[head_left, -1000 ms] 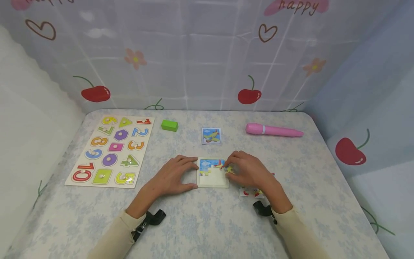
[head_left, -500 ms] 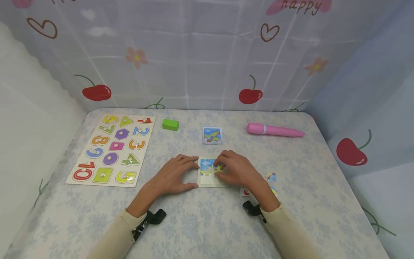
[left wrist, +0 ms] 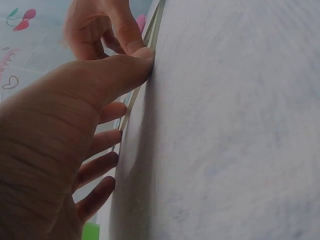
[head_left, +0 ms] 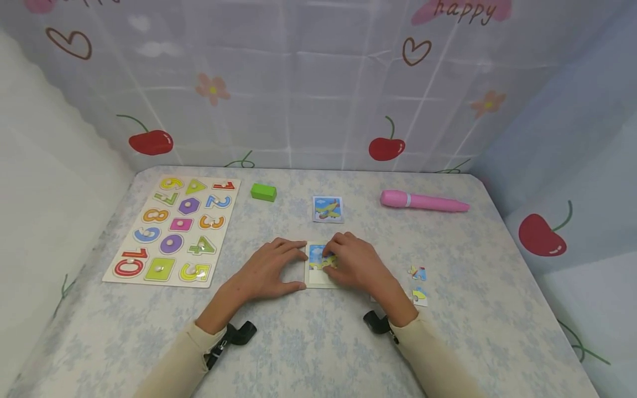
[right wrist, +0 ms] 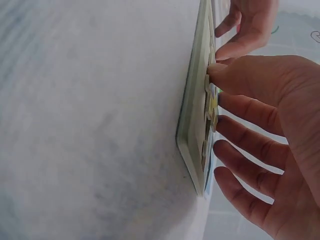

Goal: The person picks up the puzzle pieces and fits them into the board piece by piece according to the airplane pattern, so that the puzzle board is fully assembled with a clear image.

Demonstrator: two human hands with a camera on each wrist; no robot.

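A small puzzle tray [head_left: 317, 280] lies at the table's middle, blue-sky pieces [head_left: 316, 254] along its upper left. My left hand [head_left: 266, 269] rests at the tray's left edge; its thumb touches near the lower corner and its fingertips the upper corner. Over the tray's right side, my right hand [head_left: 358, 262] pinches a yellow jigsaw piece [right wrist: 214, 103] between thumb and fingers, low against the tray. In the head view this hand covers much of the tray. Loose jigsaw pieces [head_left: 419, 297] lie right of it, some partly hidden by the right wrist.
Behind the tray lies a picture card [head_left: 327, 209] with a yellow airplane. A number-and-shape peg board [head_left: 209, 276] is at left, with a green block [head_left: 264, 192] beside it. A pink pen-shaped thing [head_left: 425, 201] lies at the back right. Curtains surround the table.
My right hand has moved left over the tray with the yellow jigsaw piece, lowering it beside the sky pieces. More loose pieces now show at right. My left hand has stayed put.
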